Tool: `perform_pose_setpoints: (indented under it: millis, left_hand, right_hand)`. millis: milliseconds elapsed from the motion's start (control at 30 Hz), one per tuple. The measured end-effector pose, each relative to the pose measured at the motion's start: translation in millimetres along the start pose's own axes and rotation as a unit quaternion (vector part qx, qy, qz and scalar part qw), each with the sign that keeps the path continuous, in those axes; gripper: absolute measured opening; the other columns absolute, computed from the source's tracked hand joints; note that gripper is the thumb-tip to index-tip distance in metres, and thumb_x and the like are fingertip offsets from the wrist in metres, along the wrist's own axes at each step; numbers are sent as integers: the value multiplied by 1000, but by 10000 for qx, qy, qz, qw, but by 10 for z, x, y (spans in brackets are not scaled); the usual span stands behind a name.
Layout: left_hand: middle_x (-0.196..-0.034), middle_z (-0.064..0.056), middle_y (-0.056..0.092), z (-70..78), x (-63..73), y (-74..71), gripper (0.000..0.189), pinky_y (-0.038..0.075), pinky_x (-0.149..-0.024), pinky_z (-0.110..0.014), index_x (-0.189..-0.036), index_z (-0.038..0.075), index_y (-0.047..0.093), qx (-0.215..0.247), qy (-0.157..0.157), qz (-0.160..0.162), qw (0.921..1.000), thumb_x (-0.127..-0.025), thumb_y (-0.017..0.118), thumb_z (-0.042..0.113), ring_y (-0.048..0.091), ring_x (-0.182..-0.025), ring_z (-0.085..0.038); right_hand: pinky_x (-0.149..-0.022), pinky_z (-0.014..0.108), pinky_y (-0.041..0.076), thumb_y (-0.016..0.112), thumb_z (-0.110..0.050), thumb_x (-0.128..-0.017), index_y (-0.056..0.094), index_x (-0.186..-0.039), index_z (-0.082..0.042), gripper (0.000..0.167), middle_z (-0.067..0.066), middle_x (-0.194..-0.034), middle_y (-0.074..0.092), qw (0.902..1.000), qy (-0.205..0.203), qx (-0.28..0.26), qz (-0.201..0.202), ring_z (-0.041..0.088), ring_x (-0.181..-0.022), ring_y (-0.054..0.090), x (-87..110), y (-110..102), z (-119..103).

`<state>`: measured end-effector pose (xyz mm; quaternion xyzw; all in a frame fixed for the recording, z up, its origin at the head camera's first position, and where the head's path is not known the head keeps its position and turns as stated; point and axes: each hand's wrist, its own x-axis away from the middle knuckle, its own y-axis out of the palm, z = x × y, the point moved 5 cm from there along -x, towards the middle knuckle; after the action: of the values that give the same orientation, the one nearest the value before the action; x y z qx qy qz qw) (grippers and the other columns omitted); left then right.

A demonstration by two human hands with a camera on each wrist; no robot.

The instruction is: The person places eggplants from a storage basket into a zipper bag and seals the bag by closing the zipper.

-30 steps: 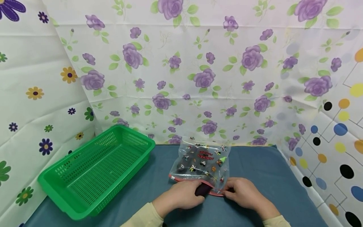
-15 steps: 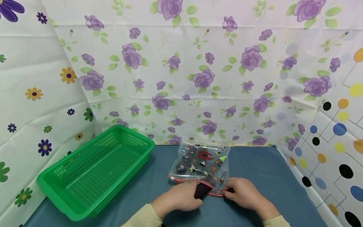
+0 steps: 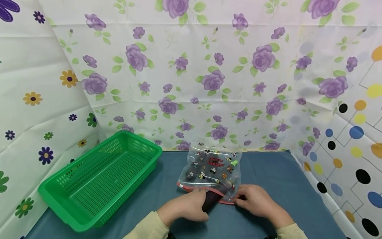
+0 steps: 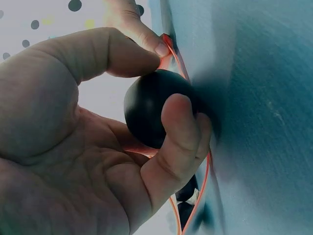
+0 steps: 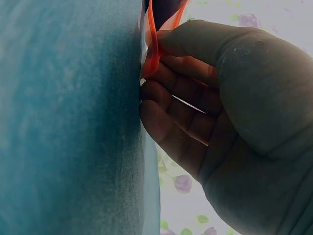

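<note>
A clear zip bag [image 3: 213, 166] with cartoon prints and a red zip edge lies on the blue cloth, its mouth toward me. Dark shapes and a light green tip show through the plastic. From the mouth sticks the rounded end of a dark purple eggplant [image 3: 211, 201]. My left hand [image 3: 189, 205] grips that end; in the left wrist view thumb and fingers curl round the smooth eggplant [image 4: 146, 107]. My right hand [image 3: 255, 200] pinches the right corner of the bag's red edge [image 5: 150, 66] between thumb and fingers, its other fingers curled near the cloth.
A green plastic basket [image 3: 86, 220] with slotted walls stands on the blue cloth [image 3: 268, 169] at the left. Flowered sheeting [image 3: 191, 83] hangs behind and at the left; dotted sheeting [image 3: 355, 166] closes off the right side.
My left hand has drawn back slightly toward the lower left with the eggplant, and more of its dark end shows outside the bag. The right hand keeps its hold on the bag's corner.
</note>
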<state>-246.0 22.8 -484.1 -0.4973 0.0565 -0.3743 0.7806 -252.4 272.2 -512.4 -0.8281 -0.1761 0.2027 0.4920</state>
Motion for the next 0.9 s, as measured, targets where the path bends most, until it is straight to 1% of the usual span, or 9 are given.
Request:
perform_pose_setpoints:
  millis: [67,233,333,433,500,600,700,833,900]
  left_hand:
    - [-113,-1,65,9,-5,0,59,52,-91,-31,-139,3,64,-45,23,-27,10000,-87,83,24,56,-100,-13]
    - [-98,2,61,43,-10,-3,38,51,-81,-30,-120,7,67,81,127,-42,9999,-88,83,20,55,-89,-12]
    - [-92,3,59,70,-12,-9,26,49,-73,-29,-108,10,67,213,238,37,9995,-88,81,16,55,-81,-12]
    - [-88,3,58,84,-24,9,21,48,-68,-28,-103,11,66,222,244,110,9994,-88,81,15,56,-75,-12]
    - [-88,3,59,83,-39,27,21,49,-66,-28,-104,10,67,183,169,151,9996,-90,81,17,57,-72,-11]
    - [-87,2,60,73,-59,54,23,50,-65,-32,-107,10,69,44,-62,219,9997,-94,82,24,59,-71,-12]
    - [-87,4,61,71,-71,64,24,50,-65,-35,-106,12,71,-124,-261,288,9992,-97,83,32,59,-71,-12]
    - [-85,5,62,92,-73,71,24,49,-63,-37,-101,15,72,-64,-440,298,9986,-100,82,37,59,-69,-14]
    - [-84,5,62,103,-71,72,24,48,-63,-38,-101,16,72,-26,-507,358,9981,-102,81,39,58,-68,-14]
  right_hand:
    - [-63,28,49,84,-28,-102,82,-88,-35,16,-26,-86,62,10000,-16,-28,-22,-6,-70,56,-5,0,0]
    - [-63,28,49,84,-27,-102,82,-88,-35,17,-26,-86,60,10000,-16,-38,-43,-6,-70,56,4,8,11]
    - [-64,28,49,84,-27,-102,82,-88,-36,17,-26,-86,60,10000,-18,5,-25,-6,-71,56,6,-1,10]
    - [-65,29,50,84,-27,-101,81,-88,-37,17,-26,-87,62,9999,-82,90,6,-6,-73,57,9,-3,3]
    - [-66,30,52,84,-26,-101,81,-89,-37,17,-26,-88,63,9998,-127,135,30,-6,-73,57,12,-1,0]
    - [-68,31,54,84,-25,-101,80,-89,-38,17,-26,-89,64,9997,-158,172,37,-6,-75,58,16,1,-2]
    - [-67,31,53,84,-25,-101,80,-89,-38,18,-26,-89,63,9999,-103,131,-22,-6,-75,58,17,6,2]
    - [-67,31,52,84,-26,-101,80,-89,-38,18,-25,-89,63,9999,-80,124,-42,-6,-74,57,10,3,0]
    - [-66,31,52,84,-26,-101,79,-89,-38,18,-25,-89,63,9999,-101,136,-17,-6,-74,57,3,-3,-3]
